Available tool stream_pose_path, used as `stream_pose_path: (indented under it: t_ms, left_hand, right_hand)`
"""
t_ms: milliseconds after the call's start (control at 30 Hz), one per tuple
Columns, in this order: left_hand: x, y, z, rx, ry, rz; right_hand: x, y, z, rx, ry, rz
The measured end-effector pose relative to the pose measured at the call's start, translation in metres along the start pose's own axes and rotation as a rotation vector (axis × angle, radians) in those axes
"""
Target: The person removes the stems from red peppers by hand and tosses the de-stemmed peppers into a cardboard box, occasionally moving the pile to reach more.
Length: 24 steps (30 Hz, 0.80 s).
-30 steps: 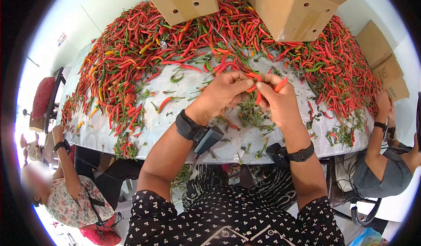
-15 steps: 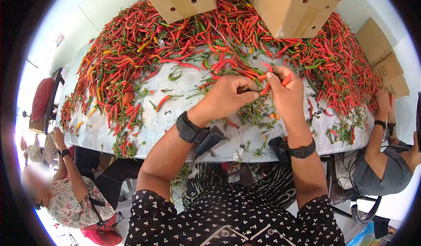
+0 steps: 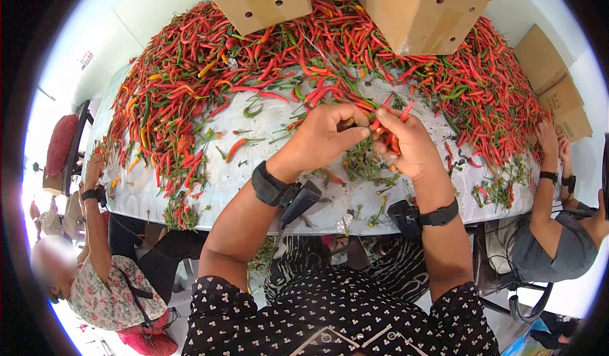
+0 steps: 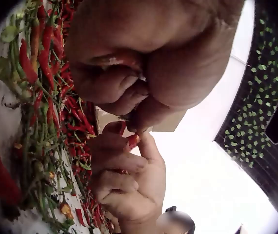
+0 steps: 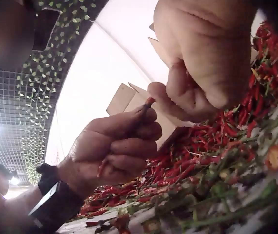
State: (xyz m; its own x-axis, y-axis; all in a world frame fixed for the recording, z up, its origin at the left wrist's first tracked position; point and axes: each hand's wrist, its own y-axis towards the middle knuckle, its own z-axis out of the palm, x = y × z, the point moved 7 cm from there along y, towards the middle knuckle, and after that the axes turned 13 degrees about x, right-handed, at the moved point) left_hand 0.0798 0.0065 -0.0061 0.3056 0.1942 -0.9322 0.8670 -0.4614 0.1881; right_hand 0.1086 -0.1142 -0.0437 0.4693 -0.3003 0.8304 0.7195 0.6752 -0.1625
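Observation:
Just above the table, in the middle of the head view, both hands work close together. My right hand (image 3: 411,145) holds several red chili peppers (image 3: 394,141), some lying in the curled fingers and one tip sticking up beyond them. My left hand (image 3: 331,137) has its fingers curled, with the thumb tip near the right fingertips. In the right wrist view the left hand pinches a chili pepper (image 5: 150,101) at the thumb, its red end toward the right fingers. Another reddish piece (image 4: 122,59) shows inside the left palm. Below the hands lie green stems (image 3: 368,169).
A large heap of red chili peppers (image 3: 190,70) curves around the far side of the table (image 3: 254,184). Two cardboard boxes (image 3: 260,4) (image 3: 422,19) stand in it. A person sits at the left (image 3: 114,286), another at the right (image 3: 552,242). Loose peppers lie at left.
The hands were together on a chili pepper, then drew slightly apart. The right hand has since turned and now holds its peppers lower in its fingers, with the left thumb near again.

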Motion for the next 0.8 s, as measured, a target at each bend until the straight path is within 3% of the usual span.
stream_pose_path:
  t_ms: [100, 133, 300, 400, 467, 500, 533, 567, 633, 733, 767, 800]
  left_hand:
    - [0.000, 0.000, 0.001, -0.004, 0.047, 0.004]
    - [-0.002, -0.001, 0.000, -0.003, 0.047, 0.004]
    - [0.010, -0.002, -0.003, -0.020, 0.023, -0.171]
    - [0.012, -0.002, -0.008, -0.079, 0.031, -0.109]
    - [0.020, -0.002, -0.016, -0.166, -0.071, -0.175]
    - [0.026, -0.004, -0.023, -0.255, -0.170, -0.236]
    - [0.028, -0.003, -0.026, -0.259, -0.172, -0.237]
    - [0.031, -0.003, -0.029, -0.270, -0.383, -0.194]
    - [0.038, -0.003, -0.036, -0.287, -0.803, -0.096]
    - [0.048, -0.005, -0.046, -0.306, -0.960, -0.059]
    - [0.052, -0.005, -0.049, -0.350, -1.033, -0.045]
    - [0.054, -0.006, -0.051, -0.353, -1.034, -0.040]
  right_hand:
    - [0.004, -0.002, 0.001, -0.019, -0.025, -0.052]
    - [0.009, -0.004, 0.002, -0.041, -0.158, -0.105]
    - [0.018, -0.010, 0.013, -0.099, -0.458, -0.225]
    - [0.023, -0.012, 0.021, -0.107, -0.582, -0.344]
    - [0.018, -0.011, 0.012, -0.084, -0.186, -0.269]
    - [0.019, -0.011, 0.005, -0.082, -0.186, -0.263]
    - [0.015, -0.007, 0.002, 0.039, -0.030, -0.216]
    - [0.010, -0.004, 0.005, 0.160, 0.124, -0.166]
    - [0.007, -0.005, 0.010, 0.100, 0.039, -0.075]
    - [-0.010, -0.004, 0.018, 0.182, -0.342, 0.168]
    - [-0.018, -0.001, 0.018, 0.185, -0.346, 0.170]
    - [-0.021, 0.003, 0.026, 0.186, -0.660, 0.105]
